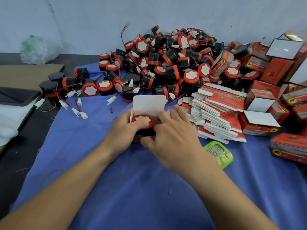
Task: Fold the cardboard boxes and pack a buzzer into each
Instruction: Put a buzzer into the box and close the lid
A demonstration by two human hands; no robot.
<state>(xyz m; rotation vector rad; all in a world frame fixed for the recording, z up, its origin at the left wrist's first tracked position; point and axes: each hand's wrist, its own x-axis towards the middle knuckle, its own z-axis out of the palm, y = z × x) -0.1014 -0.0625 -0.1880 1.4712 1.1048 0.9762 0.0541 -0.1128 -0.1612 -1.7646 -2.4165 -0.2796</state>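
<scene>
Centre: box [149, 103], open with its white flap upright, on blue cloth [132, 188] over tabletop [20, 155]; buzzer [142, 119] seated inside, red-and-white face up.
Holding: left hand [123, 130] grips box from the left, thumb against buzzer rim; right hand [172, 138] grips it from the right, fingers [163, 117] curled at the top edge, thumb at the front.
Behind: buzzer pile [166, 60] close to the flap, wires and white plugs trailing.
Right: flat boxes [219, 113] stacked just beside right hand; folded boxes [260, 123] beyond.
Near right wrist: green timer [219, 154], partly hidden.
Far left: plastic bag [36, 48], cardboard sheet [25, 73].
</scene>
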